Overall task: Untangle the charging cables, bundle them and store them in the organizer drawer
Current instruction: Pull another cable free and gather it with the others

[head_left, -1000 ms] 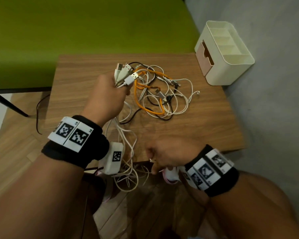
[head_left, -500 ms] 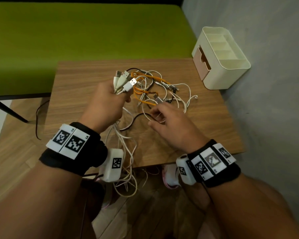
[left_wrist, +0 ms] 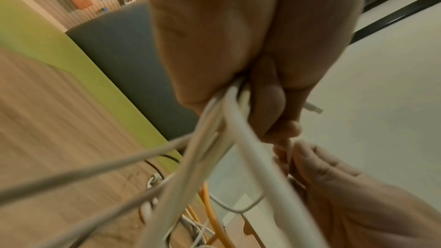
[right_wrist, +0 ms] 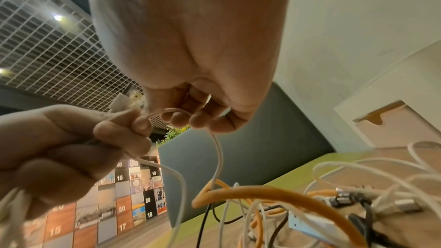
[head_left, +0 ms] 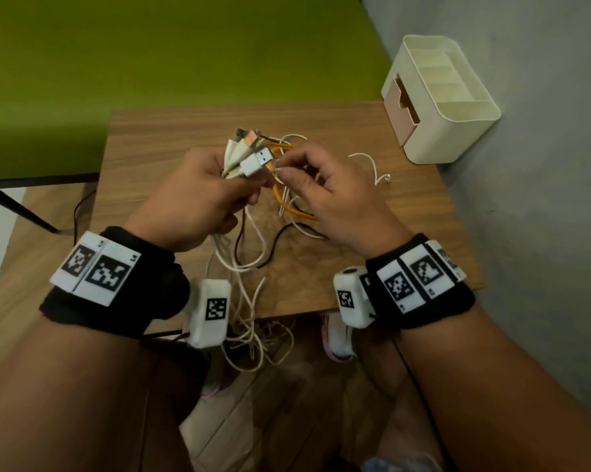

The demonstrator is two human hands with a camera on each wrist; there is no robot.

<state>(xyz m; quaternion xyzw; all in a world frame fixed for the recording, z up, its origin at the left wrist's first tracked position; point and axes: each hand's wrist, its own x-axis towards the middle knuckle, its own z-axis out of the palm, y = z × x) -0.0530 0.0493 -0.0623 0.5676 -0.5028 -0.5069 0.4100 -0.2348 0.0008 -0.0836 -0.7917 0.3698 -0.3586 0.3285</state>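
My left hand (head_left: 199, 195) grips a bunch of white cables (head_left: 246, 158) in a fist above the wooden table (head_left: 151, 158), their USB plugs sticking up; in the left wrist view the cables (left_wrist: 214, 139) run down out of the fist. My right hand (head_left: 321, 185) is right beside it, and its fingers (right_wrist: 190, 118) pinch a thin white cable (right_wrist: 218, 154) that loops between both hands. An orange cable (head_left: 287, 207) and black and white ones lie tangled under the hands. The cream organizer (head_left: 450, 107) with a pink drawer (head_left: 401, 103) stands at the table's far right corner.
White cable loops (head_left: 253, 338) hang off the table's near edge. A green bench (head_left: 151, 56) runs behind the table, and a grey wall (head_left: 542, 199) is close on the right. A black cord (head_left: 79, 212) trails on the floor at the left.
My right hand has come up from below the table's near edge to the tangle and now pinches a thin white cable next to my left hand. The left hand keeps its bunch.
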